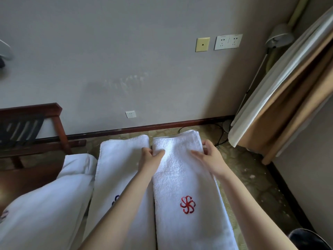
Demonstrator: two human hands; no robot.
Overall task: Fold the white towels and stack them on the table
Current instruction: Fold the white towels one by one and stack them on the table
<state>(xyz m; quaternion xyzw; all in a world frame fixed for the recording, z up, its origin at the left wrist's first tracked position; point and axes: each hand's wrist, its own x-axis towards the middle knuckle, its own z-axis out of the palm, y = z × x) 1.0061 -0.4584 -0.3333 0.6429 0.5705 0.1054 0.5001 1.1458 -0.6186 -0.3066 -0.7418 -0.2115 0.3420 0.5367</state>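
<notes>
The surface under the towels is covered and can't be made out, and the blue mark on the middle towel [124,177] sits half hidden behind the left forearm, while a third white bundle [48,204] runs off the left edge. Left hand [150,156] pinches the left edge of the red-logo towel [182,177] near its far end, thumb on top. Right hand [209,156] grips the opposite edge, fingers curled around it.

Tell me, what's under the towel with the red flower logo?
The towel with the red logo covers nearly everything below it. Only a yellowish edge shows along its right side; what it belongs to is hidden. Both hands, the left hand and right hand, rest on top.
</notes>
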